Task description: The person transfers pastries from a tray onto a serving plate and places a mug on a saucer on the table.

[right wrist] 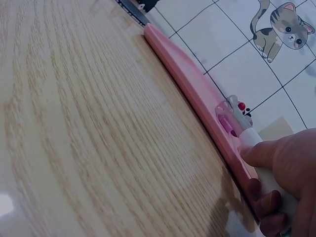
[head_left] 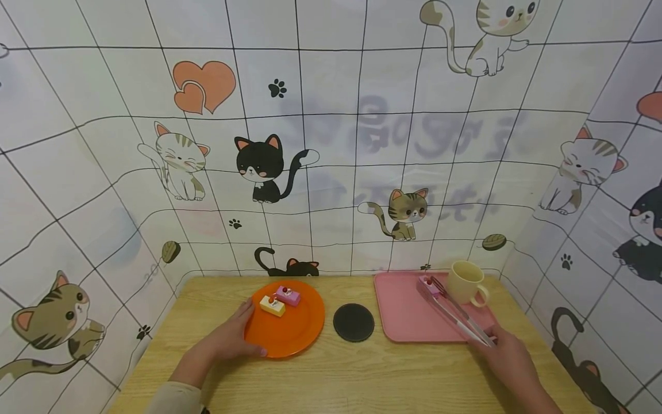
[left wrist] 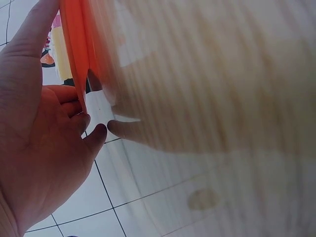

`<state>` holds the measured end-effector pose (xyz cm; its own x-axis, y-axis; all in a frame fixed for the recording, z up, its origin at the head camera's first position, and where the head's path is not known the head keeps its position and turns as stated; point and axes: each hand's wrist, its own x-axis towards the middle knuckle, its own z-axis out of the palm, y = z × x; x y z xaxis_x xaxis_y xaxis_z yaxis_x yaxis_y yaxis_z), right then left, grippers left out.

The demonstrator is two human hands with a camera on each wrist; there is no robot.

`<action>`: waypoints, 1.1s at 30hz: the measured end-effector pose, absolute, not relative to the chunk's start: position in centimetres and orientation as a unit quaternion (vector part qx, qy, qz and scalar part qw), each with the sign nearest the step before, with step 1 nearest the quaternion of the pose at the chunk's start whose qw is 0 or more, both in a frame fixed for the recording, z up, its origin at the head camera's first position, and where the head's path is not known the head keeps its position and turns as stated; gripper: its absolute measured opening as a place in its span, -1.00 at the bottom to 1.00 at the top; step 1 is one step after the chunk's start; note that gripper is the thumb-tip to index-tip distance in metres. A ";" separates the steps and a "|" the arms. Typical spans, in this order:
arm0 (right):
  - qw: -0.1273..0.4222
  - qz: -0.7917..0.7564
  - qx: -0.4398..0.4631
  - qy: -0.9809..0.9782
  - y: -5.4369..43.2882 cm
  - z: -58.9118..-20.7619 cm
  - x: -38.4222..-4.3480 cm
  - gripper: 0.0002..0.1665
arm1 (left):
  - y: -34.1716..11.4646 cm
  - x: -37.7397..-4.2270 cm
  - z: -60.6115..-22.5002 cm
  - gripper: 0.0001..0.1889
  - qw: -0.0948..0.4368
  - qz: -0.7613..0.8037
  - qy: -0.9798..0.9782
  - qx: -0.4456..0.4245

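My left hand (head_left: 235, 333) rests at the left edge of an orange plate (head_left: 305, 339), fingers spread along the rim and thumb at its near side. On the plate lie a yellow toy cake piece (head_left: 272, 306) and a pink one (head_left: 287, 295), side by side. My right hand (head_left: 509, 356) grips the white handles of metal tongs (head_left: 457, 316) at the front right of a pink tray (head_left: 398, 322). The tong tips lie around or against another pink cake piece (head_left: 428, 284) on the tray; whether they pinch it I cannot tell.
A pale yellow mug (head_left: 464, 282) stands at the tray's back right, close beside the tongs. Between plate and tray lies a round black coaster (head_left: 354, 322). Cat-patterned cloth walls (head_left: 331, 144) enclose the wooden table (head_left: 331, 382) at the back and sides.
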<state>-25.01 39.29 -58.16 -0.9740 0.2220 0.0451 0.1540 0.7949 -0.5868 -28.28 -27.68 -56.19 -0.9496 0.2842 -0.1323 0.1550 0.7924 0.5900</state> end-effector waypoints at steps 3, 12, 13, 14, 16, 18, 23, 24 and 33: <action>0.044 0.315 -0.098 -0.943 38.9 -57.5 -24.8 -0.42 | -27.7 -28.3 -56.2 0.43 0.108 0.300 0.940 0.117; 0.033 0.316 -0.117 -0.941 38.0 -56.9 -24.6 -0.50 | -27.7 -28.5 -56.3 0.44 0.108 0.298 0.941 0.118; 0.033 0.316 -0.118 -0.941 38.0 -56.9 -24.6 -0.50 | -27.7 -28.5 -56.3 0.44 0.109 0.298 0.941 0.117; 0.032 0.316 -0.117 -0.941 38.0 -56.9 -24.5 -0.50 | -27.7 -28.5 -56.3 0.44 0.108 0.297 0.941 0.118; 0.031 0.316 -0.114 -0.941 38.0 -56.8 -24.5 -0.50 | -27.8 -28.6 -56.4 0.44 0.109 0.297 0.941 0.118; 0.032 0.314 -0.111 -0.942 38.0 -56.8 -24.5 -0.51 | -27.8 -28.6 -56.4 0.43 0.110 0.296 0.941 0.118; 0.038 0.312 -0.106 -0.944 38.0 -56.8 -24.6 -0.53 | -27.8 -28.7 -56.4 0.43 0.112 0.298 0.941 0.118; 0.039 0.311 -0.107 -0.944 37.9 -56.8 -24.5 -0.52 | -27.8 -28.7 -56.4 0.43 0.112 0.298 0.941 0.118; 0.068 0.304 -0.096 -0.945 37.2 -56.5 -24.3 -0.55 | -27.8 -28.6 -56.5 0.43 0.113 0.298 0.940 0.119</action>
